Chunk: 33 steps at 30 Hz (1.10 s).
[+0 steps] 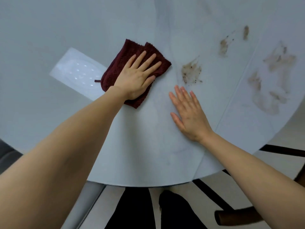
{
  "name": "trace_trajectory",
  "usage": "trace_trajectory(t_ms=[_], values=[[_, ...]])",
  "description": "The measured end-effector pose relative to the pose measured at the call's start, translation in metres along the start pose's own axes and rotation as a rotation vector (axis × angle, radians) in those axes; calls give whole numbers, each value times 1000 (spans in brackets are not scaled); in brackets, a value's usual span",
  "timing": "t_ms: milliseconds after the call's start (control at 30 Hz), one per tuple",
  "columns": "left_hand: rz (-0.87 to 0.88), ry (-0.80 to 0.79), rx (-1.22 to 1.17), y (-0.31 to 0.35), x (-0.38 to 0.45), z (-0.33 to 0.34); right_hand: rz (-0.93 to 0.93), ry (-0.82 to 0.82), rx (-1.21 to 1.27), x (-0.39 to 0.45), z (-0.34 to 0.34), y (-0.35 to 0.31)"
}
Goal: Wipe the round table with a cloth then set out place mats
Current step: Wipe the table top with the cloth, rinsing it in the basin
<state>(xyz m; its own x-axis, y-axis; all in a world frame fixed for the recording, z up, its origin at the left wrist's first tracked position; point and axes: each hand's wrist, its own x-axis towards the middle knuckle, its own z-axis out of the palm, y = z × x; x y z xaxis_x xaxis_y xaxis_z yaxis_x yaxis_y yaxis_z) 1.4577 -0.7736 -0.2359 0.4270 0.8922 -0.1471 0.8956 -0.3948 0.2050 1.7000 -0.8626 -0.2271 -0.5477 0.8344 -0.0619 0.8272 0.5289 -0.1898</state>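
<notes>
- A person is leaning over a pale round table (pixel 66 22), both bare arms reaching out across its top.
- The left hand (pixel 137 76) is lying flat, fingers straight and slightly spread, pressing down on a dark maroon cloth (pixel 115 70).
- The cloth is sitting folded on the tabletop, its fluffy edges showing past the fingertips and beneath the wrist.
- The right hand (pixel 188 113) is resting open just to the right of the cloth, palm down on the bare tabletop, fingers straight and close together, holding nothing.
- A brown speckled smear (pixel 191 71) is lying on the table right of the cloth, just beyond the right hand's fingertips.
- More brownish stains (pixel 270 80) are spreading farther right of the cloth, toward the table's right edge.
- A bright rectangular reflection (pixel 77 71) is shining on the surface immediately left of the cloth.
- The table's curved near edge is running below the cloth, close to the person's dark-clothed legs (pixel 173 210).
- A dark wooden chair (pixel 239 214) is standing below and to the right of that edge.
- Wide bare tabletop is stretching beyond and to the left of the cloth.
</notes>
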Motion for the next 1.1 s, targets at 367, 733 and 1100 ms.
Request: trace_trajectory(t_ms=[367, 733, 1100], values=[[-375, -65, -183, 163, -138, 41, 222, -144, 111, -118, 9, -6], [-548, -19, -171, 229, -155, 51, 233, -16, 170, -139, -4, 22], [-850, 156, -222, 239, -60, 50, 480, 230, 249, -37, 1, 74]])
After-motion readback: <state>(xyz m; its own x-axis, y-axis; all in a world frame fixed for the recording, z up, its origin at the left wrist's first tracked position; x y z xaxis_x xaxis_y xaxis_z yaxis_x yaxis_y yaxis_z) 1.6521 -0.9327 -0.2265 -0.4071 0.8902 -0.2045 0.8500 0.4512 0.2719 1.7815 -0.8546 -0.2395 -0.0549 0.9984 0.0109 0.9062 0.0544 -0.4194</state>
